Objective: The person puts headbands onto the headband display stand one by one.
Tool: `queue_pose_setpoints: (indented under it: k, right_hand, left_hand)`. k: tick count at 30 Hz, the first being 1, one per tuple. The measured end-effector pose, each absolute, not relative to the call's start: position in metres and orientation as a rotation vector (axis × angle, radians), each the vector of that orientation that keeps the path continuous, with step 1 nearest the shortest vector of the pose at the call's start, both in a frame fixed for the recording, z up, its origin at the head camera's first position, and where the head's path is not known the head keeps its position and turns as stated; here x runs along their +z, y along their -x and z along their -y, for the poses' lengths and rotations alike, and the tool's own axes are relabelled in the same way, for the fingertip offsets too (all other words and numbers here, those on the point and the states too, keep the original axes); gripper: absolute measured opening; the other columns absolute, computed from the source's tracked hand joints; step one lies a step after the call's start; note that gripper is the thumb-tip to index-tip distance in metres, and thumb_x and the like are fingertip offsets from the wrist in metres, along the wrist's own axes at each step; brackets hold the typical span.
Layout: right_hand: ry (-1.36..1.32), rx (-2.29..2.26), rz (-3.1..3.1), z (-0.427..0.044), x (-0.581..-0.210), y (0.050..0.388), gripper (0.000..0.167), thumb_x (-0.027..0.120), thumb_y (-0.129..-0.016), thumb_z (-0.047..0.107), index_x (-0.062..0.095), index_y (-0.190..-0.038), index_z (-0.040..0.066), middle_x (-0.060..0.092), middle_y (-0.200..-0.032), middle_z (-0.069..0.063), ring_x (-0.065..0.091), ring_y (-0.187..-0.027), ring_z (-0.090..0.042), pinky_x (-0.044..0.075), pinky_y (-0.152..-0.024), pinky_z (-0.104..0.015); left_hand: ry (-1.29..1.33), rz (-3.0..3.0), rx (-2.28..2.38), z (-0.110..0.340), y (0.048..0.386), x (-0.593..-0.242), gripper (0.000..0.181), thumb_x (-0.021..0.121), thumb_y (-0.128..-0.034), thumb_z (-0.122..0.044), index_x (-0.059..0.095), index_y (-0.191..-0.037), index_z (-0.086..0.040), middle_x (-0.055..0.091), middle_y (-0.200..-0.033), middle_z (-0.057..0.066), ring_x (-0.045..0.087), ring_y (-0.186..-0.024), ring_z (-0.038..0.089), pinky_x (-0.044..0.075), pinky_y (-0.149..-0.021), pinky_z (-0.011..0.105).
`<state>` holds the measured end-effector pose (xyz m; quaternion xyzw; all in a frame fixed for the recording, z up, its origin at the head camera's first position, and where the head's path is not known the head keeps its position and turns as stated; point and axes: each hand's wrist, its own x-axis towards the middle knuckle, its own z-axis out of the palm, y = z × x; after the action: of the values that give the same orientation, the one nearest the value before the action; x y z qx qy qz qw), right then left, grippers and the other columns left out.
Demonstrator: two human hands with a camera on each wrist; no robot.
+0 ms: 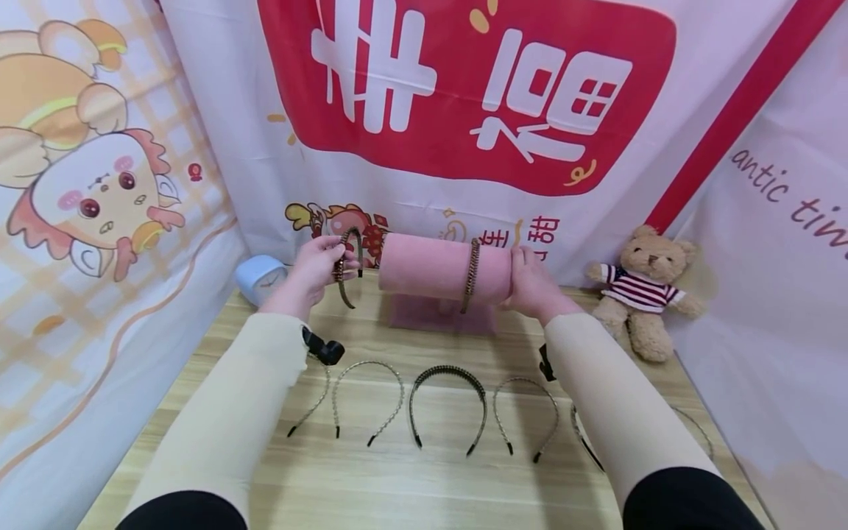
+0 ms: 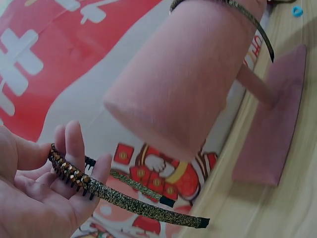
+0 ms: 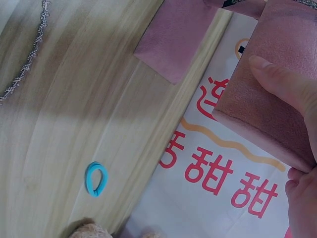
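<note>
My left hand (image 1: pixel 318 265) pinches a dark, bead-topped headband (image 2: pixel 131 201) by its crown, thumb on one side and fingers on the other. Its two black-tipped ends point toward the pink display stand. That stand is a padded horizontal cylinder (image 1: pixel 424 265) on a short post and flat base (image 2: pixel 272 124). Around the cylinder, right of its middle, sits another dark beaded headband (image 1: pixel 471 276). At the cylinder's right end my right hand (image 1: pixel 530 283) grips the padding; in the right wrist view the thumb lies along its surface and the other fingers are mostly hidden.
A row of headbands lies nearer on the wooden table (image 1: pixel 331 478), including a dark one (image 1: pixel 449 370) in the middle. A teddy bear (image 1: pixel 645 287) sits at right, a pale blue clock (image 1: pixel 260 280) at left. One blue hair tie (image 3: pixel 96 179) lies near the bear.
</note>
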<state>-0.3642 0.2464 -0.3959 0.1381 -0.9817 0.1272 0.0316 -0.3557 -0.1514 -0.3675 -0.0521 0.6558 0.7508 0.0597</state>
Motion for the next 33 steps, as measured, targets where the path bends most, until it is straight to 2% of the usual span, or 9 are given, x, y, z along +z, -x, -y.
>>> queue_pose_setpoints:
  k: [4,7,20,26,29,33]
  right_hand:
    - [-0.416,0.389,3.03,-0.245,-0.394,0.363,0.123,0.093,-0.064,0.026,0.013,-0.152,-0.006,0.023,-0.148,-0.03,0.031,-0.135,-0.044,0.024,-0.116,-0.05]
    - [-0.419,0.38,3.028,-0.245,-0.394,0.363,0.124,0.094,-0.064,0.027,0.013,-0.152,-0.007,0.023,-0.148,-0.03,0.031,-0.135,-0.045,0.024,-0.116,-0.05]
    - [-0.397,0.374,3.06,-0.243,-0.391,0.361,0.123,0.093,-0.065,0.028,0.012,-0.152,-0.005,0.022,-0.15,-0.028,0.028,-0.138,-0.043,0.024,-0.116,-0.049]
    - [-0.399,0.373,3.053,-0.243,-0.394,0.364,0.124,0.093,-0.065,0.028,0.013,-0.152,-0.005,0.023,-0.15,-0.028,0.029,-0.137,-0.043,0.025,-0.116,-0.05]
    - [-0.396,0.377,3.046,-0.244,-0.395,0.366,0.124,0.094,-0.064,0.028,0.014,-0.152,-0.005,0.024,-0.149,-0.028,0.029,-0.137,-0.043,0.025,-0.116,-0.049]
    - [-0.395,0.382,3.038,-0.245,-0.395,0.365,0.123,0.094,-0.063,0.027,0.015,-0.152,-0.005,0.024,-0.148,-0.028,0.03,-0.136,-0.043,0.025,-0.116,-0.05]
  left_hand:
    - [0.15,-1.984,2.283,0.138,0.356,-0.362,0.041,0.04,-0.1065,-0.008,0.037,-0.147,-0.001,0.061,-0.097,0.011,0.068,-0.082,0.018,0.056,-0.088,0.043]
    - [0.137,-1.987,2.281,0.127,0.356,-0.359,0.041,0.04,-0.1065,-0.008,0.037,-0.146,0.0,0.06,-0.092,0.009,0.068,-0.08,0.018,0.055,-0.09,0.044]
    - [0.057,-2.017,2.271,0.083,0.359,-0.362,0.034,0.044,-0.1047,-0.005,0.045,-0.138,0.001,0.06,-0.098,0.021,0.068,-0.076,0.023,0.056,-0.088,0.043]
    - [0.087,-2.039,2.253,0.07,0.357,-0.367,0.038,0.049,-0.1039,-0.008,0.049,-0.141,-0.003,0.063,-0.104,0.018,0.07,-0.084,0.025,0.057,-0.085,0.04]
    - [0.121,-2.177,2.243,0.063,0.355,-0.367,0.034,0.057,-0.1004,-0.008,0.057,-0.133,0.001,0.065,-0.105,0.016,0.07,-0.085,0.024,0.059,-0.08,0.037]
    - [0.121,-2.584,2.044,0.056,0.354,-0.367,0.022,0.068,-0.0939,-0.013,0.07,-0.11,0.002,0.068,-0.096,0.013,0.065,-0.084,0.021,0.056,-0.076,0.032]
